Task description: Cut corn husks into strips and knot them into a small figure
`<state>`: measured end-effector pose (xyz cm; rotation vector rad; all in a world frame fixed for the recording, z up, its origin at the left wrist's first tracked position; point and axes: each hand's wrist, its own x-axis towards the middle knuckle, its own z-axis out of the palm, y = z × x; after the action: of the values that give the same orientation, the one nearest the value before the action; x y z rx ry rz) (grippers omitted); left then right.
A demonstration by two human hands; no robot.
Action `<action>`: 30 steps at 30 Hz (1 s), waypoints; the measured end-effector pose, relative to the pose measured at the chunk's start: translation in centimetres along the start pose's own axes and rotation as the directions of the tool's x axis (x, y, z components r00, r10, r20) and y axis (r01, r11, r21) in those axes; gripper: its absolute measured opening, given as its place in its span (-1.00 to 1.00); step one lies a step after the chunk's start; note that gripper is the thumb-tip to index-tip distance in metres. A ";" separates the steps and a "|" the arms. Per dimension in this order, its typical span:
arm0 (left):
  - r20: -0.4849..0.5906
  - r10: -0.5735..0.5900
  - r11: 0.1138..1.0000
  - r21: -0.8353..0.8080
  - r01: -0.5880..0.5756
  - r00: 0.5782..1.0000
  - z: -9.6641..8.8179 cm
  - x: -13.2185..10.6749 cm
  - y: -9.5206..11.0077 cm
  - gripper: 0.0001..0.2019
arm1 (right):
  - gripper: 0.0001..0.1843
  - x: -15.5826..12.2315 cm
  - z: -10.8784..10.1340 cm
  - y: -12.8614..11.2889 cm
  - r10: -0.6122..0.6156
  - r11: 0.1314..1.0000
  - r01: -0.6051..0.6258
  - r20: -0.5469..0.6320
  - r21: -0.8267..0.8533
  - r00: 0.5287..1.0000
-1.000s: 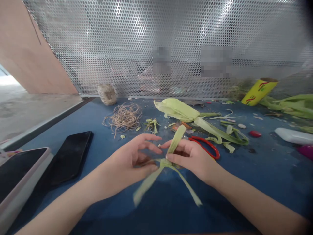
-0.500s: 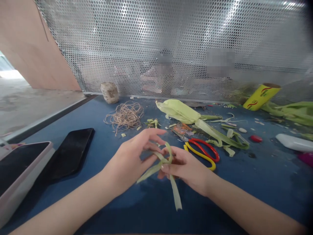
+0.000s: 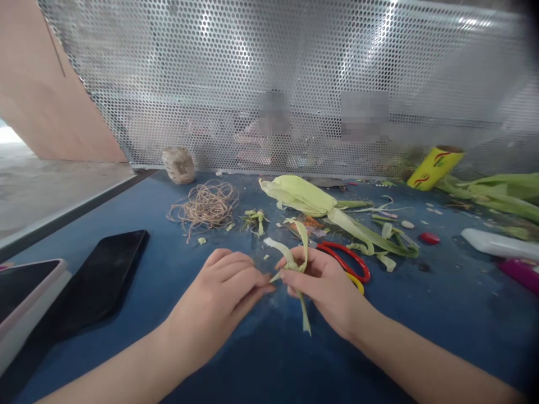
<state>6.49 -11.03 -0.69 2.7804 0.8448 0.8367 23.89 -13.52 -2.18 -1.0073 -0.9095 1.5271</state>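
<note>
Pale green corn husk strips [image 3: 304, 247], knotted together at the middle, are pinched between the thumb and fingers of my right hand [image 3: 326, 283]. One end curls upward, another points left and a third hangs below. My left hand [image 3: 223, 297] has its fingers closed at the tip of a short strip end beside the knot. Just behind my right hand lie scissors [image 3: 351, 259] with red and yellow handles, partly covered by it. Farther back rests a husk-wrapped bundle [image 3: 301, 193] with a long trailing strip.
A tangle of brown twine [image 3: 206, 205] and small husk scraps [image 3: 256, 219] lie behind my left hand. At left are a black phone [image 3: 109, 275] and another device [image 3: 29, 292]. A yellow tube [image 3: 433, 168] leans at back right, near a white object [image 3: 499, 242]. Perforated metal [image 3: 236, 73] rises behind.
My left hand has moved down and closed its fingers at a strip end. The knotted strips have turned in my right hand. The view has shifted slightly to the right.
</note>
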 end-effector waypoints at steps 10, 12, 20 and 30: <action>-0.384 -0.005 0.985 0.158 0.071 0.924 0.2 -0.6 1.7 -0.80 | -0.75 0.3 -0.6 -0.5 -0.033 0.999 0.035 -0.075 0.031 0.997; -0.298 0.027 0.989 0.148 0.018 0.954 0.4 -0.6 2.2 -0.82 | -0.72 0.2 -0.4 -0.3 -0.066 0.998 0.066 -0.064 0.000 0.996; 0.147 -0.205 0.913 -0.327 0.243 0.968 1.5 0.4 1.9 -0.73 | -0.76 -1.3 0.6 0.1 -0.175 0.949 0.195 0.098 -0.246 0.980; 0.276 -0.112 0.885 -0.409 0.222 0.955 0.3 0.2 1.7 -0.70 | -0.87 -0.6 0.1 -0.5 -0.103 0.994 0.105 0.048 -0.038 0.993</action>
<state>7.62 -12.36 -0.46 2.3150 0.7339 0.5521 24.08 -14.08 -1.61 -0.9417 -1.0134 1.4549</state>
